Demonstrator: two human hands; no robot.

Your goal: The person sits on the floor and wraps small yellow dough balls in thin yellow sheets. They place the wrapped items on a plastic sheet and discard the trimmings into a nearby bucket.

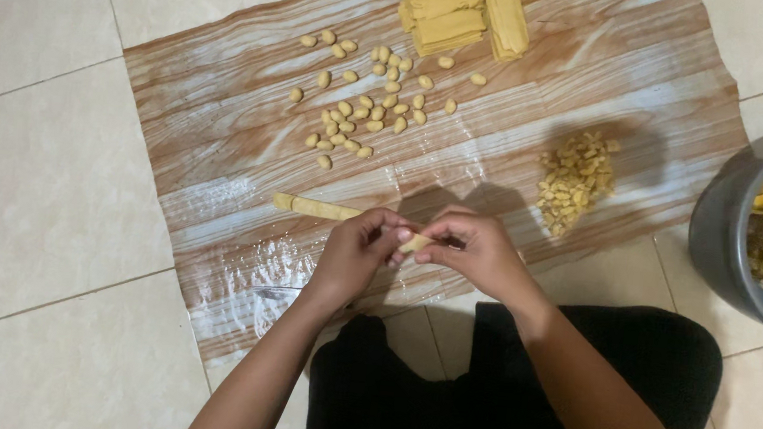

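Already some thirty shaped dough pieces [360, 100] lie toward the mat's [222, 125] far edge, while left hand [357, 254] and right hand [480, 252] pinch another small dough piece [415, 243] above its near edge, dough strips [466, 13] still stacked.

We saw a brown-and-cream sheet [221, 134] with a streaked wood-grain pattern spread over pale off-white floor tiles [27, 115] with thin grey joints. At twelve o'clock lay a stack of yellow strips [466, 16]; at eleven, a scatter of pale tan rolled pieces [364, 101]. At two o'clock sat a heap of golden-yellow bits [574, 179]. At three o'clock a grey bucket [716, 228] showed yellow and dark brown contents. Our left hand [359, 250] and right hand [480, 252] pinched a light yellow piece [414, 243]. Our clothing [419, 405] at six o'clock was black.
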